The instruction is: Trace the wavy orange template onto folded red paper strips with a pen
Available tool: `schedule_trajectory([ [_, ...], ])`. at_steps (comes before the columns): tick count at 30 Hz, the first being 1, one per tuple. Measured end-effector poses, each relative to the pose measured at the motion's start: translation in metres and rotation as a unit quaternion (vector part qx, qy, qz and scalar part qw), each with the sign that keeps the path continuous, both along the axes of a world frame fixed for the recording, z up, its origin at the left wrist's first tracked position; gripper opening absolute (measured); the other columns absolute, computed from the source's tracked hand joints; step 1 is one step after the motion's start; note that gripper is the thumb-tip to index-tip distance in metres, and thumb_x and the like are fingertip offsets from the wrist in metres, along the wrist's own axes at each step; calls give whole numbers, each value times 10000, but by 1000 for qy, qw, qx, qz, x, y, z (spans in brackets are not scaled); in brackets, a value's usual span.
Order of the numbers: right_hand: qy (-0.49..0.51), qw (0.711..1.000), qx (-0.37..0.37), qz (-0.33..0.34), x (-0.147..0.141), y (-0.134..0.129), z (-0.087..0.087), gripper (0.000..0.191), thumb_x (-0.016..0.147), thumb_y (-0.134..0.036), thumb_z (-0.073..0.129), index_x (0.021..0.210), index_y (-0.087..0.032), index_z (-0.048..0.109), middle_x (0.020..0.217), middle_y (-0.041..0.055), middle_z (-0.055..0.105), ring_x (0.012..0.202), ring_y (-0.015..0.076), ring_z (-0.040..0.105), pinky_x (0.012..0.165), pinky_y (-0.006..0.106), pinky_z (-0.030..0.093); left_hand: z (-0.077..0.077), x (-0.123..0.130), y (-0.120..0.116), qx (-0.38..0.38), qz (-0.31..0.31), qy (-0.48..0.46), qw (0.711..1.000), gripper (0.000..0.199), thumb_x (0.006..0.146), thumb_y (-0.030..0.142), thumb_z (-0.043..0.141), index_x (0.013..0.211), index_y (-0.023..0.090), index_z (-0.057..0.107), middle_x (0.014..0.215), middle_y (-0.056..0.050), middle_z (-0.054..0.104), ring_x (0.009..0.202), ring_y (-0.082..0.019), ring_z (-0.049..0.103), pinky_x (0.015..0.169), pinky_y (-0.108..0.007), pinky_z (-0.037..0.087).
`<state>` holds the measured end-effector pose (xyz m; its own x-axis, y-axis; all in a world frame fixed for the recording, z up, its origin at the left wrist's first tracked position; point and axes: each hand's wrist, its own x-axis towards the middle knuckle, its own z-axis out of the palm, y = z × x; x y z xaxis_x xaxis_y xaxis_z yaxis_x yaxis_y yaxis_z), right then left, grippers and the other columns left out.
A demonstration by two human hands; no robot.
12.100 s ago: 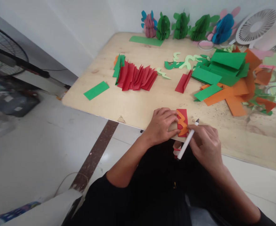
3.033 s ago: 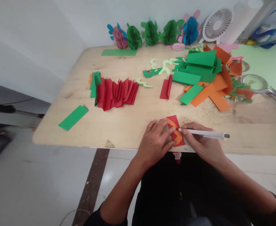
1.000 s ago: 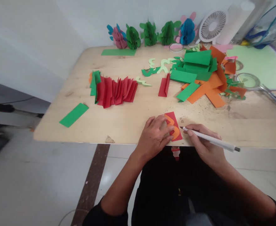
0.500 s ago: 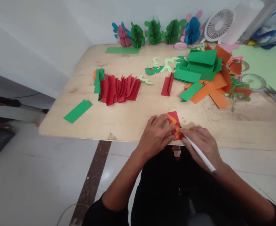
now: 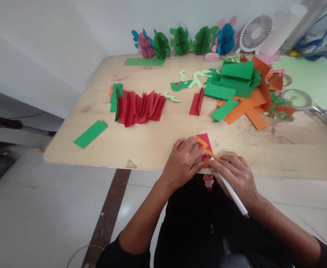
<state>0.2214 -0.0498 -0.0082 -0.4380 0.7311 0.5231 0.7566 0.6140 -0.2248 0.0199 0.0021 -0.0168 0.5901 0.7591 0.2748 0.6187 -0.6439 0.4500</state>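
Beyond our grip we count five figures (image 5: 180, 41). Our right hand (image 5: 237, 176) pinches one pen (image 5: 229, 186); our left hand (image 5: 181, 160), loosely spread, presses one cutout (image 5: 205, 143).

The white pen (image 5: 231, 190) swings round on my feed, its tip over the orange cutout (image 5: 203, 142) again.
Against a second ago, I see that tip leave its spot beside the red paper (image 5: 209, 143) and go left, while the tail turns from pointing right to pointing near. The right hand (image 5: 237, 178) shifts left too, now close against the red paper's right edge.
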Motion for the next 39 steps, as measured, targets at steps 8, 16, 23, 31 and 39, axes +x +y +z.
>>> schedule_trajectory([
  [8, -11, 1000, 23, 0, 0, 1, -2, 287, 871, -119, 587, 1147, -192, 613, 960, 51, 760, 845, 196, 630, 760, 344, 455, 0, 0, 0, 1, 1, -3, 1000, 253, 932, 351, 555, 1133, 229, 650, 1275, -121, 543, 1287, -265, 458, 1083, -470, 341],
  [16, 24, 1000, 13, 8, 1, 1, -3, 355, 862, -122, 578, 1207, -205, 606, 944, 55, 759, 851, 211, 661, 792, 374, 477, 0, 1, -1, -2, 6, -5, 1000, 253, 934, 371, 552, 1114, 219, 645, 1280, -117, 557, 1283, -252, 469, 1096, -458, 324],
  [23, 16, 1000, 23, -1, 1, 2, -4, 373, 863, -123, 572, 1224, -215, 590, 946, 53, 762, 855, 210, 671, 784, 365, 466, 1, 1, -1, -5, 8, -6, 1000, 243, 925, 368, 565, 1104, 228, 651, 1288, -108, 557, 1273, -254, 474, 1092, -457, 327],
  [31, 30, 1000, 10, 1, 0, 1, -2, 350, 860, -127, 577, 1197, -210, 622, 956, 54, 764, 867, 217, 671, 780, 378, 478, 3, 1, -1, -12, 8, -7, 1000, 239, 926, 366, 554, 1099, 231, 648, 1294, -106, 553, 1284, -254, 464, 1093, -460, 329],
  [39, 38, 999, -12, 2, 3, 2, -3, 331, 861, -133, 580, 1176, -217, 634, 946, 60, 758, 879, 232, 671, 772, 386, 484, 3, 1, -1, -13, 12, -7, 1000, 230, 926, 345, 549, 1090, 221, 651, 1305, -113, 555, 1290, -251, 468, 1098, -454, 321],
])
